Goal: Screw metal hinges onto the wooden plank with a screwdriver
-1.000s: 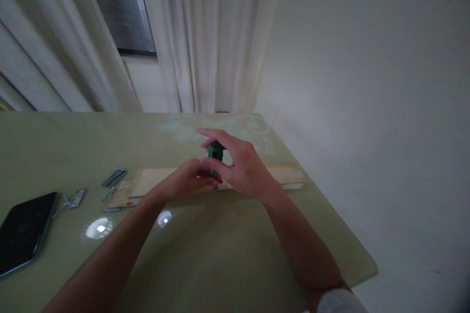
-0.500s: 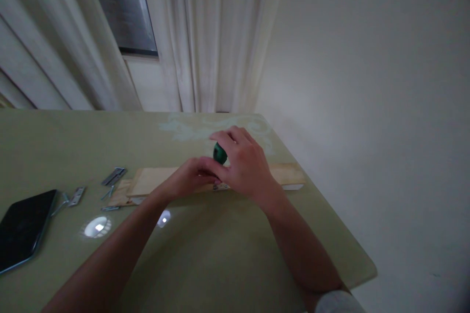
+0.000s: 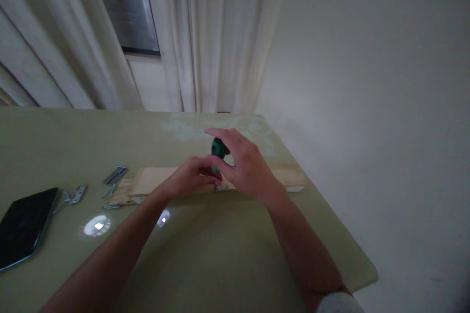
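Note:
A screwdriver with a green and black handle (image 3: 218,148) stands roughly upright over a pale wooden board (image 3: 150,180). My right hand (image 3: 247,164) is curled loosely about the handle from the right, its thumb low and its index finger stretched over the top. Left of it, my left hand (image 3: 194,176) has thumb and fingertips closed around the lower end of the shaft. The tip and any screw under it are hidden by these fingers. Just below them, a small metal hinge plate (image 3: 225,187) with holes shows at the board's near edge.
Left of the board lie a metal hinge (image 3: 115,175), several loose screws (image 3: 110,191), and another hinge plate (image 3: 78,194). A black tablet or phone (image 3: 27,227) rests at the far left of the green table (image 3: 205,264). A wall (image 3: 367,132) stands along the right side.
My right hand's fingers have loosened and spread around the handle, with the index finger now straighter. The screwdriver's handle leans slightly further left. My left hand stays at the board.

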Tool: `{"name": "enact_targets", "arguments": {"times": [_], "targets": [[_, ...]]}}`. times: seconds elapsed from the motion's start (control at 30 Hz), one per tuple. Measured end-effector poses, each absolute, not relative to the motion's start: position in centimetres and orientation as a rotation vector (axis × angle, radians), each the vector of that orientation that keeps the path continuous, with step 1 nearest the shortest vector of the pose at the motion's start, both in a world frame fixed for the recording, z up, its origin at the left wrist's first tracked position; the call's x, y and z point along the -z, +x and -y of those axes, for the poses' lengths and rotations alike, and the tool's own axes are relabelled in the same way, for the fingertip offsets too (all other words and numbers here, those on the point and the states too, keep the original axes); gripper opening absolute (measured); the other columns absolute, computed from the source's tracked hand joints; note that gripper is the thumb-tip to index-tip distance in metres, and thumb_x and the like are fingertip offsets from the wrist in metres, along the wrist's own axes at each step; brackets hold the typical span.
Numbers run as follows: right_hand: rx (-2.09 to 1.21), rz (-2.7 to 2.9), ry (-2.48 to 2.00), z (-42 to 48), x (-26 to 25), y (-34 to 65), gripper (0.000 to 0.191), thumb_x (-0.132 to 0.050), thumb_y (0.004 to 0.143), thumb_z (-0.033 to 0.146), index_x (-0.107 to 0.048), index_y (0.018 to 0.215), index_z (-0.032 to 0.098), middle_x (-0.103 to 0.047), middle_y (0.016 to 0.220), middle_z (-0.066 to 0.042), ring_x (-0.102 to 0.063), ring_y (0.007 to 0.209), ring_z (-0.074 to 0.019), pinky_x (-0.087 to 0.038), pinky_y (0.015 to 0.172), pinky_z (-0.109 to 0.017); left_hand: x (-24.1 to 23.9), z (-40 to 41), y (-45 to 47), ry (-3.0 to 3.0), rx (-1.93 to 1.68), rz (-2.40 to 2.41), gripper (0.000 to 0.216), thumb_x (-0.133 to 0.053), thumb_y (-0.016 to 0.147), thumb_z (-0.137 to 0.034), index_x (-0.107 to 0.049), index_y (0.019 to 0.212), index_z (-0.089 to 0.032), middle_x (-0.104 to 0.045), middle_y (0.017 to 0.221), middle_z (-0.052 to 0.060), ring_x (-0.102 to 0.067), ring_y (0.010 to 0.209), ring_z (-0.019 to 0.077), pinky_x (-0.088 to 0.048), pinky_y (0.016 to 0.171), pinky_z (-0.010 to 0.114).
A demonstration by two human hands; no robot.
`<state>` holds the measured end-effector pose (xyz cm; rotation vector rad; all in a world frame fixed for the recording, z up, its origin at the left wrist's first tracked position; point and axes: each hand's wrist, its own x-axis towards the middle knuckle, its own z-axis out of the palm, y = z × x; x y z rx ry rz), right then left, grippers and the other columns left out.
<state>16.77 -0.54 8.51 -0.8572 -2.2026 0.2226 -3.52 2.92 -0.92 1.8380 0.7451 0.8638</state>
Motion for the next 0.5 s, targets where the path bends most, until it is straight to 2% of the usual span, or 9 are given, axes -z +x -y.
{"name": "enact_targets", "arguments": {"times": [0.07,0.13,0.23,0.3,0.37,0.43,0.5], "targets": [[-0.319,2.234,-0.739,0.78,-8.63,16.72,0.054,-0.054,0.103,0.015,-0.049,0.155,0.029,-0.067,0.143,-0.008,-0.063,0.133,-0.0211,-0.051,0.116,-0.042,0.55,-2.79,-3.67,1.828,-0.841,-0.703,0.014,-0.081,0.09,-0.03,-0.085,0.092,-0.016,-0.085,0.086,0.006,-0.077,0.078,0.0198,-0.062,0.073,0.028],[-0.277,2.23,-0.787,1.05,-8.79,16.6,0.055,-0.056,0.101,0.015,-0.051,0.154,0.025,-0.064,0.148,-0.011,-0.061,0.137,-0.0241,-0.05,0.118,-0.045,0.32,-2.72,-3.69,1.839,-0.849,-0.68,0.017,-0.079,0.093,-0.031,-0.084,0.087,-0.016,-0.084,0.084,0.005,-0.075,0.077,0.0185,-0.061,0.073,0.027],[-0.092,2.143,-0.989,1.16,-8.86,16.46,0.043,-0.071,0.099,0.031,-0.063,0.14,0.02,-0.068,0.133,-0.015,-0.064,0.126,-0.031,-0.055,0.109,-0.05,0.5,-2.83,-3.41,1.801,-0.914,-0.674,0.014,-0.083,0.089,-0.028,-0.083,0.082,-0.016,-0.082,0.081,0.003,-0.073,0.075,0.0169,-0.06,0.073,0.025],[-0.079,2.117,-0.997,1.11,-8.81,16.51,0.037,-0.074,0.1,0.034,-0.066,0.134,0.022,-0.071,0.125,-0.013,-0.068,0.118,-0.0292,-0.058,0.104,-0.047,0.7,-2.93,-3.26,1.762,-0.945,-0.66,0.011,-0.087,0.085,-0.026,-0.083,0.085,-0.016,-0.081,0.082,0.003,-0.074,0.076,0.0169,-0.06,0.074,0.025],[-0.186,2.159,-0.877,1.15,-8.79,16.65,0.037,-0.067,0.103,0.027,-0.062,0.14,0.026,-0.072,0.13,-0.01,-0.068,0.123,-0.0253,-0.057,0.107,-0.043,0.69,-2.93,-3.3,1.747,-0.927,-0.643,0.012,-0.088,0.086,-0.027,-0.083,0.09,-0.017,-0.081,0.083,0.003,-0.074,0.077,0.0171,-0.06,0.075,0.026],[-0.295,2.203,-0.76,1.32,-8.83,16.73,0.046,-0.057,0.105,0.018,-0.053,0.15,0.028,-0.069,0.144,-0.009,-0.064,0.135,-0.0224,-0.053,0.115,-0.043,0.48,-2.83,-3.48,1.764,-0.874,-0.626,0.013,-0.085,0.09,-0.029,-0.084,0.094,-0.017,-0.083,0.087,0.004,-0.075,0.079,0.0178,-0.06,0.075,0.026],[-0.314,2.207,-0.744,1.47,-8.88,16.67,0.054,-0.054,0.104,0.015,-0.047,0.156,0.027,-0.064,0.153,-0.01,-0.06,0.142,-0.0227,-0.05,0.12,-0.045,0.3,-2.71,-3.6,1.795,-0.861,-0.631,0.016,-0.082,0.093,-0.032,-0.084,0.092,-0.016,-0.083,0.087,0.005,-0.074,0.079,0.0182,-0.06,0.075,0.027]]}}
